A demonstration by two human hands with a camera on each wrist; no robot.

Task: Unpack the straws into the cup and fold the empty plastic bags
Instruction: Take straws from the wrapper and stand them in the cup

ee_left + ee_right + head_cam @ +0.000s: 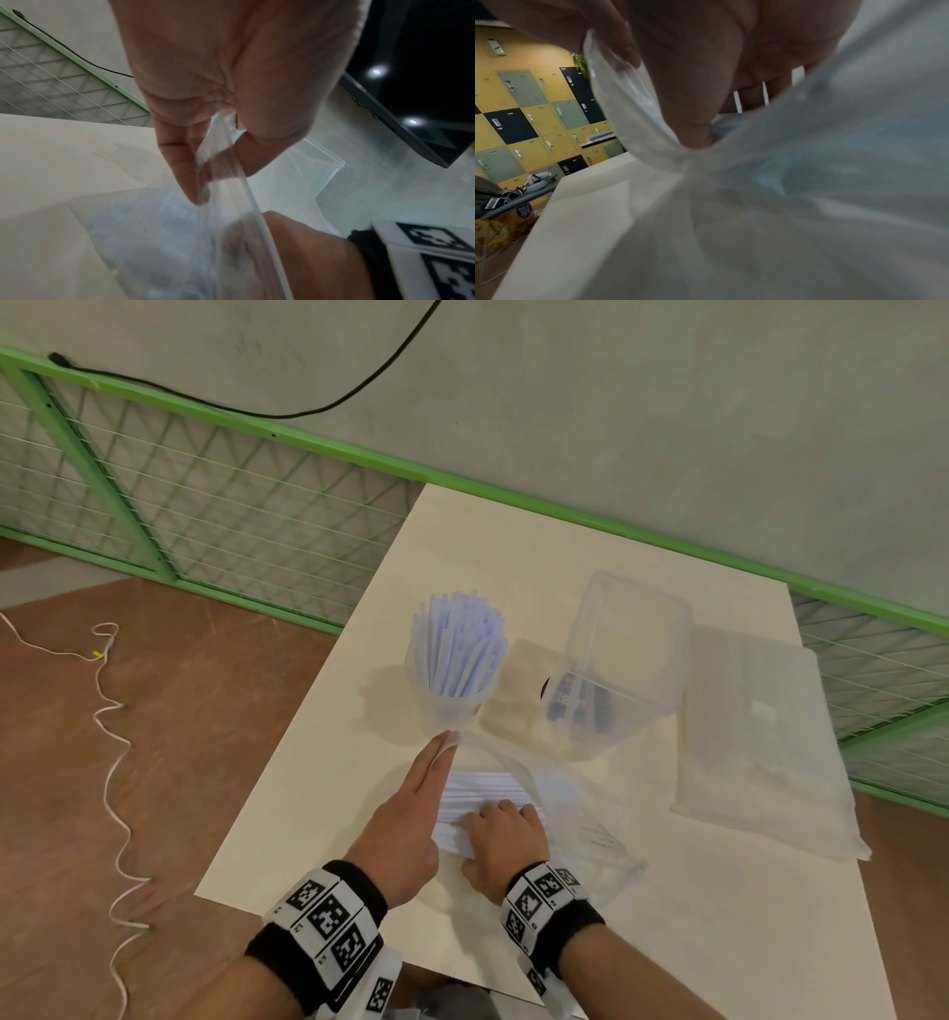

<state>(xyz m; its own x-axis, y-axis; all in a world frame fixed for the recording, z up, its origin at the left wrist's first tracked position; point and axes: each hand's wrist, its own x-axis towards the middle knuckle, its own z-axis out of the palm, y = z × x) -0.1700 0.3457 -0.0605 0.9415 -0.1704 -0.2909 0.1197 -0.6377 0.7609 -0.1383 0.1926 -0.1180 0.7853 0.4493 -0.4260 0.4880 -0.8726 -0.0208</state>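
table point(693, 942) w/ a pile of flat clear bags point(760, 737) at its right edge, likely the empties, though whether they're folded can't be told. clear container point(624, 660) stands mid-table. cup point(447, 695) left of it is already full of straws point(457, 649), so i'd say the task is well along. open plastic bag point(565, 809) lies near the front edge, a bundle of straws point(482, 803) still inside it; those must go into the cup, then the bag needs folding. left hand point(411, 819) pinches the bag's mouth edge, fingers nearly straight; right hand point(506, 839) is curled round the bundle.

head view alone shows cup, pile and layout. left wrist view shows thumb and fingers point(185, 162) nipping the bag's rim strip point(231, 182), which is hidden from above. right wrist view shows fingers inside the film, straw ends point(738, 101) peeking between them, and lockers point(526, 121) behind.
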